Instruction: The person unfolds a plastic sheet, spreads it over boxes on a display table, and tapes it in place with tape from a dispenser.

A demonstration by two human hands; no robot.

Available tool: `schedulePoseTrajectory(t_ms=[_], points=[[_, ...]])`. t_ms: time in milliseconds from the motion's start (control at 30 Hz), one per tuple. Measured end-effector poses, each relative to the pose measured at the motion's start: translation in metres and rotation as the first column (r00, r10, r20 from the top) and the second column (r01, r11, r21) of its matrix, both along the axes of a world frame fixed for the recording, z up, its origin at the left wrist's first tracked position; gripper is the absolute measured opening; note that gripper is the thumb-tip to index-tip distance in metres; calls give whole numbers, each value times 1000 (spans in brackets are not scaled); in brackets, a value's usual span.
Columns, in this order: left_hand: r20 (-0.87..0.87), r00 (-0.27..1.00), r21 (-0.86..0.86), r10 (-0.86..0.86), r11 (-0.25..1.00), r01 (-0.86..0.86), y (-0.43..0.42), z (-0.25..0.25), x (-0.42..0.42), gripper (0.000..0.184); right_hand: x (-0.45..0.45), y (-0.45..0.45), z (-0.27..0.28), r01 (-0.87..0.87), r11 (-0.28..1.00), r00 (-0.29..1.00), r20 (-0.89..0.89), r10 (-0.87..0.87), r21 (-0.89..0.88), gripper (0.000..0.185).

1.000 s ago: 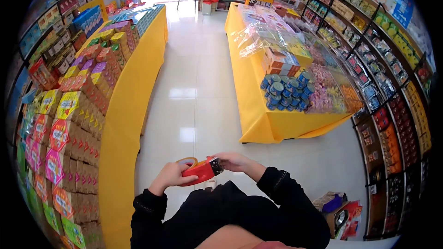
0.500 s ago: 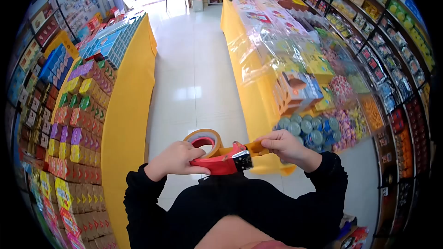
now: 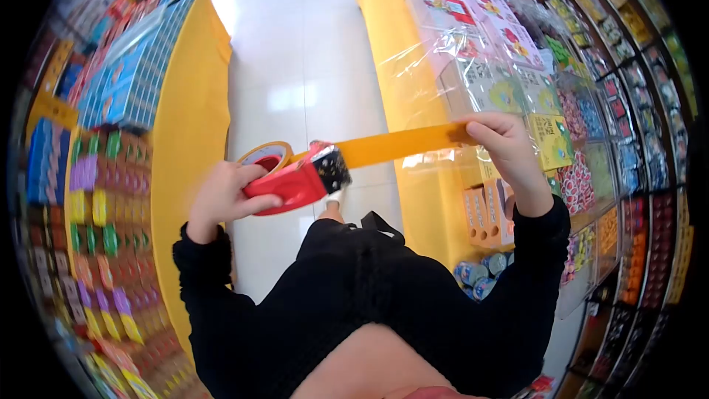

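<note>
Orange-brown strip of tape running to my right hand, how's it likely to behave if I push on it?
The orange-brown strip of tape looks thin, so it would probably flex easily, though being held straight between the red dispenser and your right hand may resist a little. Coming off a roll, it's likely light and might cling.

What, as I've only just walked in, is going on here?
A person stands in a shop aisle between display tables draped in yellow. Their left hand holds a red tape dispenser, and their right hand pinches the end of an amber tape strip. The strip runs taut from the dispenser to that hand, uncut.
</note>
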State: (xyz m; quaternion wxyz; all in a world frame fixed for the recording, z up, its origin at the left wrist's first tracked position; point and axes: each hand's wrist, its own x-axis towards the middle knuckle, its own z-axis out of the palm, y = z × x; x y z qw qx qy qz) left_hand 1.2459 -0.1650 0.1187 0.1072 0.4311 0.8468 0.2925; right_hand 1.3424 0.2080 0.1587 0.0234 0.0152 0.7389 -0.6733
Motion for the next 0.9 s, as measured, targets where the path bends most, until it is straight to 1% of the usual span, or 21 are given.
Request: schedulePoseTrajectory(t_ms=[100,133,167,200,233,267,300,333,367,400,433,467,500,567,633,700,733,800,833,867,900], points=[[-141,972,99,190,979,-177,74,-36,-102,41,-57,1,-11,145,989,986,-80,-147,-29,26],[-183,952,126,246,966,-225,107,-49,-128,41,-68,-6,-17,153,943,971,-221,-89,294,28],[-196,948,140,252,964,-228,143,-56,-146,41,-74,-18,-23,181,788,951,-309,12,588,31],[-217,939,169,266,958,-232,179,-63,-159,41,-83,-32,-40,390,460,859,-495,129,797,35],[-187,957,214,223,960,-182,214,-71,-169,42,-97,-40,-54,505,337,827,-557,75,795,35],[-165,971,253,173,959,-128,245,-74,-175,44,-101,-31,-57,526,308,826,-562,34,793,35],[-137,985,195,106,978,-78,273,-74,-184,45,-107,-20,-59,544,335,838,-520,-166,770,30],[-40,995,246,89,966,-76,303,-73,-194,45,-111,-8,-61,569,360,817,-458,-350,739,26],[24,992,216,126,968,-128,330,-77,-215,45,-109,0,-63,587,337,801,-467,-374,736,26],[90,981,174,170,967,-184,356,-79,-237,45,-101,3,-64,526,460,843,-369,-390,715,20],[59,979,180,193,963,-200,375,-75,-263,45,-93,10,-66,459,582,882,-266,-389,671,15],[28,976,189,218,957,-219,388,-68,-287,44,-91,23,-74,634,495,760,-359,-542,594,12],[83,974,235,212,945,-226,397,-66,-309,44,-92,44,-86,782,374,602,-448,-661,499,12],[119,975,275,188,937,-215,418,-58,-340,44,-86,84,-108,877,95,316,-417,-852,471,11],[135,979,156,151,973,-171,442,-46,-361,44,-86,108,-117,895,34,223,-382,-897,444,13],[132,989,141,68,986,-87,476,-51,-376,45,-95,123,-121,897,-26,131,-322,-938,440,14],[147,989,133,-3,991,-17,493,-56,-382,46,-104,127,-121,905,-9,151,-341,-928,425,13],[187,982,47,-37,998,29,540,-68,-392,41,-118,135,-120,914,24,197,-392,-898,404,11],[388,905,77,-174,985,157,567,-77,-399,37,-124,140,-120,913,8,182,-391,-902,407,11],[564,770,130,-298,953,273,596,-87,-407,34,-129,144,-120,917,0,178,-410,-895,399,9],[754,584,185,-302,950,252,627,-101,-421,34,-133,143,-121,921,-9,171,-424,-890,390,7]])
